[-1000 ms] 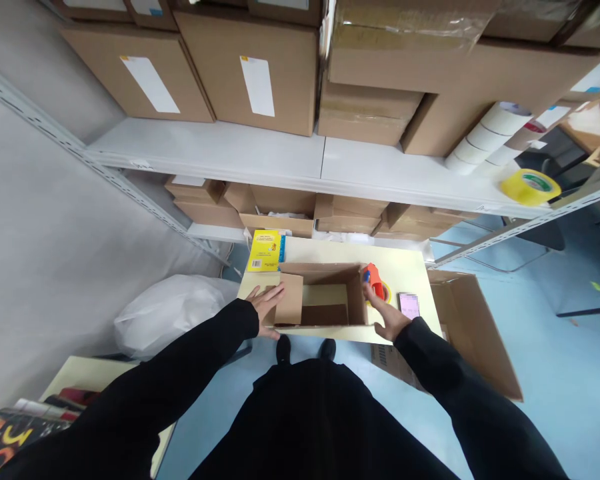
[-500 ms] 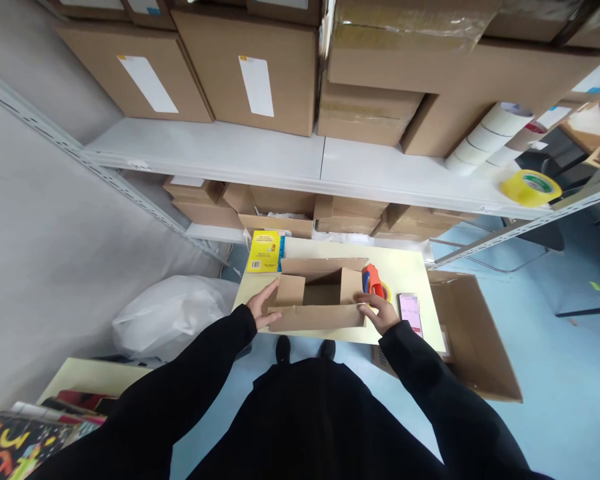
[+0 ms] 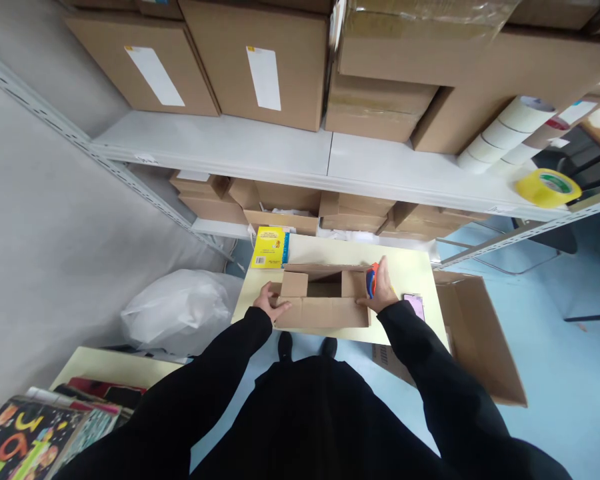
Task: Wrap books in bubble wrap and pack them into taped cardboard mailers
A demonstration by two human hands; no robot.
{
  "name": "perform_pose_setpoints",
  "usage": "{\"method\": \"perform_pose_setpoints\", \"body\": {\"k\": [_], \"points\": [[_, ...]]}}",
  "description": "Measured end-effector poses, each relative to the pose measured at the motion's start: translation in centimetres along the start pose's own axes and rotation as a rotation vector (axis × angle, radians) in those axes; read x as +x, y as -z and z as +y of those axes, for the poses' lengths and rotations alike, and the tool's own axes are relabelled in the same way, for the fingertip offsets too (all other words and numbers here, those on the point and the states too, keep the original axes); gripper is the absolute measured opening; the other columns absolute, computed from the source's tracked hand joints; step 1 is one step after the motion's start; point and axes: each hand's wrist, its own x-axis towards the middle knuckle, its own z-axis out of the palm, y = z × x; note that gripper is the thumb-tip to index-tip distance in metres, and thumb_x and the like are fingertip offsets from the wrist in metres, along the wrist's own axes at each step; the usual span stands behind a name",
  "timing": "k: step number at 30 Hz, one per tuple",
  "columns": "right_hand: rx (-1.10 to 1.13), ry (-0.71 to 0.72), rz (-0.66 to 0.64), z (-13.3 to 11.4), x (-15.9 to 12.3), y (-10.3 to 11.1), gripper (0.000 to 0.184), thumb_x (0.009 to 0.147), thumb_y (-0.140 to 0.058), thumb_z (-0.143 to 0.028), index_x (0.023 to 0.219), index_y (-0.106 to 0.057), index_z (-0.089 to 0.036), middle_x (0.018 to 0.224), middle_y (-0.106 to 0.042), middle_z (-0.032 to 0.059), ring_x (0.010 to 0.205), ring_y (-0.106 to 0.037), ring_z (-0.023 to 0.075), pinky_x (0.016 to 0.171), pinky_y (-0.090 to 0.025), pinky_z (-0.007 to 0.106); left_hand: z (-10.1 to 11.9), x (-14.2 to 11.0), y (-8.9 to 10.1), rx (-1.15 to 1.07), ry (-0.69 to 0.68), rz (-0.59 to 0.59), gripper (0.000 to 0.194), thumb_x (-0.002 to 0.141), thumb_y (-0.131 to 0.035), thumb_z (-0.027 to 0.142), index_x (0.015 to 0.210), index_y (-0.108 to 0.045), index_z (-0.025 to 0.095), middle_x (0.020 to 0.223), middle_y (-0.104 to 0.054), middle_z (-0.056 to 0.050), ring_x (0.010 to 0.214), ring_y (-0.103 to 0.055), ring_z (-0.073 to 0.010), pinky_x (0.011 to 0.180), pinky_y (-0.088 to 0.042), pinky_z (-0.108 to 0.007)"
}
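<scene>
A small cardboard box (image 3: pixel 325 313) sits on the pale table in front of me, its top flaps only partly covering the opening. My left hand (image 3: pixel 270 303) grips its left end, thumb over the front flap and fingers curled at the side. At the right end, my right hand (image 3: pixel 381 290) touches the front flap's corner with its thumb while its other fingers stretch upward, apart from the thumb. Partly hidden behind those fingers is a red and blue tape dispenser (image 3: pixel 371 279). The inside of the box is mostly shaded.
On the table (image 3: pixel 350 252) lie a yellow book (image 3: pixel 269 247) and a phone (image 3: pixel 414 305). Shelving (image 3: pixel 275 148) with cartons stands behind it, with tape rolls (image 3: pixel 549 187) at the right. A large open carton (image 3: pixel 480 333) is on the floor, and a white bag (image 3: pixel 180 310) lies left.
The front flap has tipped inward over the opening. My left thumb has moved onto that flap, and my right fingers have lifted and straightened. The camera view has shifted slightly.
</scene>
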Motion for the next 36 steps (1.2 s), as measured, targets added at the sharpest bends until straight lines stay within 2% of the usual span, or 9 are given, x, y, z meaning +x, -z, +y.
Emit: {"method": "perform_pose_setpoints", "body": {"k": [5,7,13,16,18,21,26,32,36], "points": [[-0.002,0.125,-0.204,0.7,-0.5,0.3,0.083,0.061,-0.068,-0.039,0.132,-0.027,-0.021,0.130,-0.039,0.0154,0.118,-0.042,0.0299,0.093,-0.038,0.050,0.6,-0.2,-0.2,0.053,-0.036,0.007,0.079,0.065,-0.063,0.046,0.130,-0.029,0.014,0.095,-0.060,-0.009,0.072,-0.061,-0.0193,0.075,-0.048,-0.037],[-0.033,0.181,-0.224,0.6,-2.0,-0.5,0.075,0.063,-0.066,-0.041,0.128,-0.034,-0.020,0.134,-0.035,0.0162,0.122,-0.037,0.0317,0.094,-0.037,0.051,0.6,-0.1,-0.5,0.049,-0.048,-0.008,0.077,0.066,-0.062,0.046,0.129,-0.031,0.015,0.095,-0.059,-0.010,0.073,-0.061,-0.0199,0.074,-0.048,-0.036],[-0.001,0.181,-0.199,0.0,-4.6,-2.4,0.078,0.073,-0.058,-0.039,0.137,-0.019,-0.016,0.145,-0.013,0.0167,0.130,-0.022,0.0292,0.101,-0.033,0.047,0.2,0.4,-0.4,0.030,-0.080,-0.009,0.071,0.068,-0.060,0.045,0.127,-0.033,0.017,0.097,-0.059,-0.009,0.080,-0.061,-0.0211,0.075,-0.048,-0.036],[0.007,0.129,-0.202,0.0,-4.5,-2.5,0.080,0.073,-0.058,-0.040,0.137,-0.018,-0.017,0.145,-0.012,0.0158,0.130,-0.023,0.0288,0.101,-0.033,0.046,0.5,-0.9,0.5,0.111,-0.277,0.013,0.074,0.067,-0.058,0.047,0.128,-0.033,0.013,0.123,-0.048,-0.017,0.105,-0.053,-0.0271,0.088,-0.042,-0.041],[0.018,0.112,-0.205,-0.1,-4.5,-2.4,0.080,0.073,-0.058,-0.040,0.138,-0.017,-0.018,0.145,-0.012,0.0152,0.130,-0.023,0.0281,0.102,-0.032,0.046,1.3,-2.6,0.6,0.281,-0.504,0.010,0.078,0.064,-0.060,0.049,0.129,-0.036,0.013,0.137,-0.033,-0.018,0.125,-0.032,-0.0317,0.102,-0.026,-0.046],[0.042,0.105,-0.204,-0.1,-4.7,-2.5,0.080,0.073,-0.058,-0.040,0.138,-0.017,-0.018,0.146,-0.011,0.0156,0.130,-0.023,0.0272,0.102,-0.031,0.045,3.2,-5.3,-0.8,0.499,-0.705,-0.164,0.080,0.065,-0.060,0.049,0.133,-0.033,0.016,0.141,-0.028,-0.014,0.131,-0.019,-0.0321,0.107,-0.005,-0.050],[0.077,0.090,-0.200,-0.1,-5.0,-2.6,0.079,0.073,-0.057,-0.043,0.138,-0.019,-0.018,0.146,-0.012,0.0139,0.130,-0.023,0.0263,0.102,-0.032,0.043,5.9,-6.2,-3.9,0.689,-0.590,-0.165,0.093,0.063,-0.062,0.046,0.139,-0.020,0.012,0.145,-0.017,-0.013,0.133,-0.008,-0.0324,0.104,0.007,-0.054],[0.187,0.159,-0.175,1.8,-4.5,-2.2,0.070,0.074,-0.053,-0.048,0.131,-0.035,-0.013,0.143,-0.021,0.0160,0.130,-0.024,0.0277,0.102,-0.030,0.043,6.3,-5.0,-4.2,0.811,-0.493,-0.165,0.079,0.073,-0.051,0.047,0.138,-0.021,0.015,0.145,-0.017,-0.007,0.134,-0.009,-0.0267,0.103,0.005,-0.056],[0.223,-0.148,-0.009,5.8,-3.0,-2.2,0.052,0.083,-0.033,-0.048,0.118,-0.049,-0.013,0.127,-0.047,0.0157,0.114,-0.047,0.0255,0.090,-0.041,0.039,6.3,-5.2,-4.3,0.846,-0.477,-0.155,0.077,0.073,-0.050,0.047,0.138,-0.022,0.017,0.145,-0.017,-0.005,0.134,-0.008,-0.0262,0.104,0.004,-0.056]]}}
